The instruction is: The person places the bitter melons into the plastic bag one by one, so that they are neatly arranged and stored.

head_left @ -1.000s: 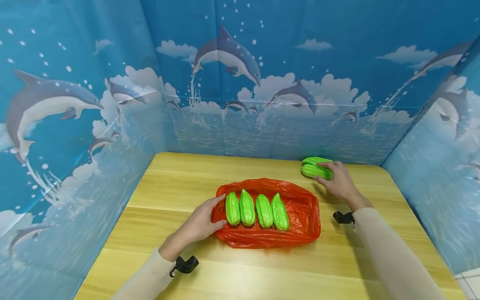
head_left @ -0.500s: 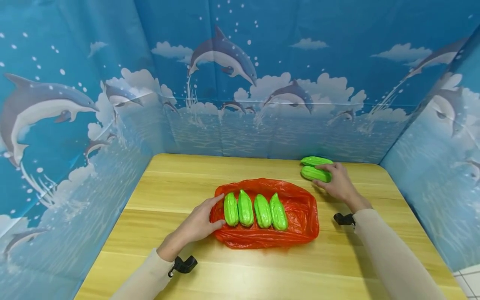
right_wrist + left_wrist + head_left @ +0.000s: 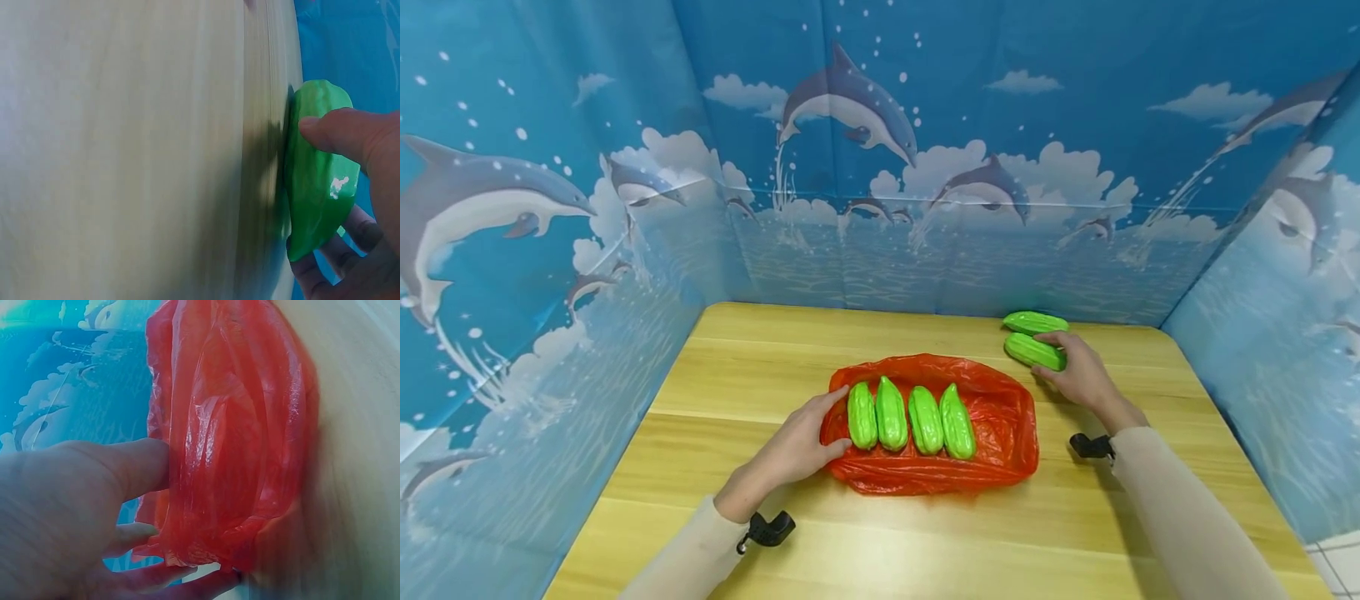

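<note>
Edged from the rear gourd [image 3: 1034, 322], the front gourd [image 3: 1028, 350] is pinched in the right hand [image 3: 1085, 372], the spread left hand [image 3: 800, 443] likely steadying the red bag [image 3: 925, 480].

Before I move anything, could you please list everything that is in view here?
Table: one, pale wood, centre foreground.
Plastic bag: one, red, opened on the table.
Bagged cucumber-like vegetables: four, green, side by side in the bag.
Loose cucumber-like vegetable: one, green, far table edge, right of centre.
Gripped cucumber-like vegetable: one, green, just nearer than the loose one.
Dolphin-print backdrop: sheet count unclear, mainly blue, behind and beside the table.
Floor tiles: count unclear, white, lower right corner.
Wrist cameras: two, black, one per wrist.
Sleeves: two, beige, both forearms.
Left hand: one, touching the bag's left end.
Right hand: one, gripping the nearer vegetable.
</note>
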Motion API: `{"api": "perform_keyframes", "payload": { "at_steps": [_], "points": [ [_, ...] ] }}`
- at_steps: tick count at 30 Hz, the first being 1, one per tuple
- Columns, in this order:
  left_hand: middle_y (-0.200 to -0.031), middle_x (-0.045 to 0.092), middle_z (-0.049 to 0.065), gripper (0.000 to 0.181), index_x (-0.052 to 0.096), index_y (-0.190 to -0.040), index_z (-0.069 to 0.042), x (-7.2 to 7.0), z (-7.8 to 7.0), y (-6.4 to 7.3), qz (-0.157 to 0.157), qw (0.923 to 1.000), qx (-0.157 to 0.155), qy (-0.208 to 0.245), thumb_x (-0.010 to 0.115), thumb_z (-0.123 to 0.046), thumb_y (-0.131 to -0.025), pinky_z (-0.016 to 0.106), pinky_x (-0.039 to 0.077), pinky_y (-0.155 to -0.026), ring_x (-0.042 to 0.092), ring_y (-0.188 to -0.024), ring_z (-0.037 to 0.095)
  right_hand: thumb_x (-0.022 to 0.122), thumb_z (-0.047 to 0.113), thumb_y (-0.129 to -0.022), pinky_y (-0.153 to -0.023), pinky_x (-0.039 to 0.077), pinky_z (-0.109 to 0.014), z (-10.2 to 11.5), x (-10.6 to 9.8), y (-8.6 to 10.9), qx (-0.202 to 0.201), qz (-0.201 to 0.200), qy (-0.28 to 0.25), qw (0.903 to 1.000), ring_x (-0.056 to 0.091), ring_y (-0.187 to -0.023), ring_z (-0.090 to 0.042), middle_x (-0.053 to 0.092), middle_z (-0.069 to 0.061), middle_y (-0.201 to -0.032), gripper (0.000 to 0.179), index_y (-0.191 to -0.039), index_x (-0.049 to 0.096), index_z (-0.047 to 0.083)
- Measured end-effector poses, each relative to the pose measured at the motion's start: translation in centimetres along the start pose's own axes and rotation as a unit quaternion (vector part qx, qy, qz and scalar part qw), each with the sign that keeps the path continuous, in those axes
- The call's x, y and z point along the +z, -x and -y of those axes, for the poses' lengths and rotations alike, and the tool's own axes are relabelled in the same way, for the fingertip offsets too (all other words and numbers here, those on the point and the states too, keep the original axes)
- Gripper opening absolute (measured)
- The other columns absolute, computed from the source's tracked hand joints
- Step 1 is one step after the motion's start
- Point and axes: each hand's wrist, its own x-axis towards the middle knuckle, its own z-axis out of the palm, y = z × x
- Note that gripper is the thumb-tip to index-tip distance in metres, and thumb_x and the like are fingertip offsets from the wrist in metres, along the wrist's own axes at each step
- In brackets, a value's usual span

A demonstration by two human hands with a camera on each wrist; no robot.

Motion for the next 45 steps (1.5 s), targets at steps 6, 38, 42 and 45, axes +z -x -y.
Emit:
{"api": "perform_keyframes", "payload": {
  "at_steps": [6, 38, 42, 45],
  "points": [
    [-0.179, 0.054, 0.021, 0.083, 0.047, -0.179, -0.009, 0.1, -0.1, 0.1, 0.000, 1.0000, 0.001, 0.002, 0.086, -0.017, -0.106, 0.070, 0.045, -0.136, 0.052, -0.166, 0.049, 0.083, 0.015, -0.109, -0.121, 0.046, -0.081, -0.3, 0.2, 0.5, -0.008, -0.009, -0.011, 0.9999, 0.051, -0.152, -0.063, 0.061, -0.039, -0.160, 0.060, -0.160, 0.060, -0.004],
    [-0.176, 0.057, 0.023, 0.081, 0.050, -0.177, -0.008, 0.3, -0.1, 0.5, -0.006, 1.0000, -0.001, 0.001, 0.087, -0.017, -0.105, 0.073, 0.046, -0.134, 0.054, -0.163, 0.052, 0.083, 0.023, -0.111, -0.113, 0.053, -0.077, 1.8, 0.0, 2.5, 0.002, -0.027, -0.016, 0.9995, 0.060, -0.140, -0.058, 0.060, -0.036, -0.158, 0.063, -0.164, 0.058, -0.001],
    [-0.176, 0.057, 0.023, 0.082, 0.050, -0.177, -0.008, 0.2, -0.1, 0.5, -0.007, 1.0000, -0.003, -0.002, 0.087, -0.018, -0.104, 0.073, 0.046, -0.134, 0.054, -0.163, 0.052, 0.083, 0.020, -0.110, -0.113, 0.054, -0.073, 2.2, 0.0, 2.7, -0.004, -0.038, -0.018, 0.9991, 0.060, -0.138, -0.057, 0.059, -0.036, -0.157, 0.062, -0.163, 0.058, -0.002],
    [-0.176, 0.057, 0.023, 0.082, 0.050, -0.177, -0.008, 0.2, -0.1, 0.4, -0.007, 1.0000, -0.004, -0.005, 0.087, -0.018, -0.105, 0.073, 0.046, -0.134, 0.054, -0.163, 0.052, 0.084, 0.019, -0.110, -0.111, 0.054, -0.074, 2.6, -0.2, 2.8, -0.008, -0.042, -0.019, 0.9989, 0.060, -0.137, -0.057, 0.060, -0.036, -0.156, 0.062, -0.163, 0.059, -0.002]
  ]
}}
